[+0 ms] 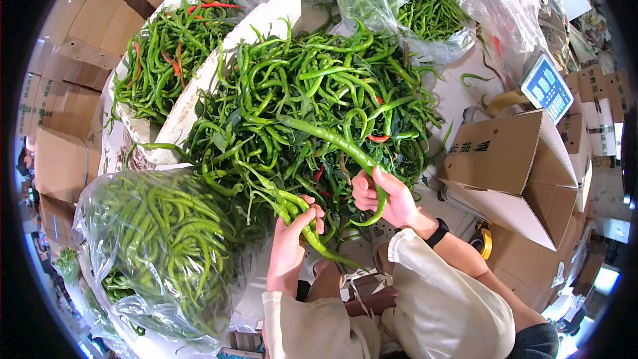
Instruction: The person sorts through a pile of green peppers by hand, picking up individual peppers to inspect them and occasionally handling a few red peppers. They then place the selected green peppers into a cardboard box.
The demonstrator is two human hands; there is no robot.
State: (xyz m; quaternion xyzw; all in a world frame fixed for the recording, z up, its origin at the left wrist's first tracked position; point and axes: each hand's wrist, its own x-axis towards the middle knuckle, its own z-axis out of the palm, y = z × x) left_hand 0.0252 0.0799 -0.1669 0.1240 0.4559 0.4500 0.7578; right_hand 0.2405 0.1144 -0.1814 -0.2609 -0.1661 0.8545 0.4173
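Observation:
Several long green peppers (290, 205) are held in my left hand (294, 231), its fingers closed round them. My right hand (389, 199) grips one long, thick green pepper (332, 138), whose curved lower end hangs below the fingers. Both hands are over the near edge of a large heap of green peppers (286, 86) with leaves and a few red ones among them. A clear plastic bag (159, 239) full of green peppers lies left of my left hand.
A white foam box (222, 46) with green and red peppers stands at the upper left. More bagged peppers (432, 10) lie at the back. An open cardboard box (498, 153), a blue scale display (547, 86) and a yellow tape roll (486, 242) are on the right.

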